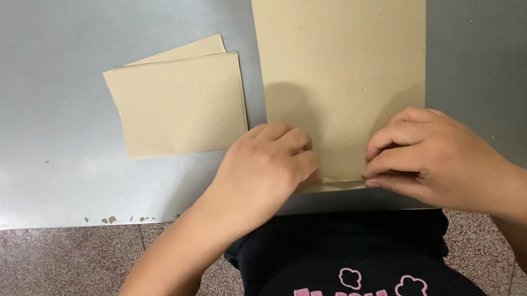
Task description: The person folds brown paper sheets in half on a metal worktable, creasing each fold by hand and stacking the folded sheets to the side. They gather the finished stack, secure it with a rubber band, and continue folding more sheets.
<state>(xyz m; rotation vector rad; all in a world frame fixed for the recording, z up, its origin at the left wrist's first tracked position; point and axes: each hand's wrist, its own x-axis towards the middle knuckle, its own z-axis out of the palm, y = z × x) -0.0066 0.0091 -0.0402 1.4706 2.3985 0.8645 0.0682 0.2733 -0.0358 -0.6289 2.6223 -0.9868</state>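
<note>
Hands first: your left hand point(266, 165) is curled, knuckles up, pressing the near left corner of the tall tan paper sheet point(347, 52). Your right hand point(427, 151) pinches the near right edge between thumb and fingertips. The sheet lies flat on the grey metal desk point(26, 100), its near edge at the desk's front rim. Just beside it, left, sits a stack of folded tan sheets point(180, 105), plain and unlabelled.

A plain work place, like a small workshop

A grey metal table point(26, 100) is seen on a speckled stone floor point(34, 287). Brown paper sheets point(347, 52) and a stack of folded ones point(180, 105) are laid out on it.
</note>
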